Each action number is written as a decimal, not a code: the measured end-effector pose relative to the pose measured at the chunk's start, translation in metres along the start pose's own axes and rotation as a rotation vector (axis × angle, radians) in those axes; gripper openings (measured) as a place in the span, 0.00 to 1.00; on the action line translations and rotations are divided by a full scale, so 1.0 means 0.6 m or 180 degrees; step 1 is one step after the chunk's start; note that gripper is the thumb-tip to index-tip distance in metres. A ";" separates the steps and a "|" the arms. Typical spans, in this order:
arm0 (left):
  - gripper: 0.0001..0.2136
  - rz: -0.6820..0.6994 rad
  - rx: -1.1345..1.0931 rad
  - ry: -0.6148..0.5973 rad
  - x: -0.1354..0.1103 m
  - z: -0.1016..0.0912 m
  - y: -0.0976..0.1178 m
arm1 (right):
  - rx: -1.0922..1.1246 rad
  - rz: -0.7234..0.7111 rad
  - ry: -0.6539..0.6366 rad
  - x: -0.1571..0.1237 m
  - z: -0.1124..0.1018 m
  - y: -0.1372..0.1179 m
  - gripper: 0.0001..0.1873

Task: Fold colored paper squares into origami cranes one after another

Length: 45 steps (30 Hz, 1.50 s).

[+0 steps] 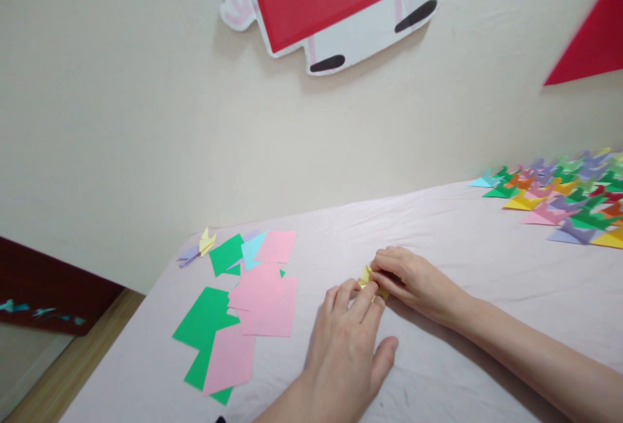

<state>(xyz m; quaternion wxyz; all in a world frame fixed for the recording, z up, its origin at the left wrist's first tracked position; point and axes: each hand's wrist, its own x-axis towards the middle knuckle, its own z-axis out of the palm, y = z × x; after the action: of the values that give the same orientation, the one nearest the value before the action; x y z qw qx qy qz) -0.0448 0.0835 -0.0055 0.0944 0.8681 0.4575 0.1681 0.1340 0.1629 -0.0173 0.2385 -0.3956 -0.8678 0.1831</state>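
Observation:
A small piece of folded yellow paper (366,274) lies on the pale cloth, largely covered by my fingers. My left hand (348,338) rests palm down over its near side. The fingertips hold the paper down, while the thumb sticks out to the right. From the right side, my right hand (406,280) reaches in, its thumb and fingers pinched on the yellow paper. The exact shape of the fold is hidden. Left of my hands lie loose pink paper squares (270,306) and green paper squares (202,319), partly overlapping, with a light blue sheet (252,251) among them.
Folded yellow and purple paper pieces (207,241) lie near the table's far left corner. Rows of colourful folded paper birds (574,205) stand at the far right. A wall with a red and white cartoon decoration (341,1) rises behind the cloth-covered table (141,351).

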 end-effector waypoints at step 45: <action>0.21 0.0174 0.0431 0.0021 -0.006 0.002 0.001 | 0.0510 0.0017 -0.0192 -0.004 -0.023 -0.007 0.07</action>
<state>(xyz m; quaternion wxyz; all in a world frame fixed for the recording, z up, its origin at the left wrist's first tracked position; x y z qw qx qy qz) -0.0460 0.0800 -0.0071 0.0293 0.8841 0.4442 0.1421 0.1404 0.1604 -0.0047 0.2427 -0.3719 -0.8561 0.2643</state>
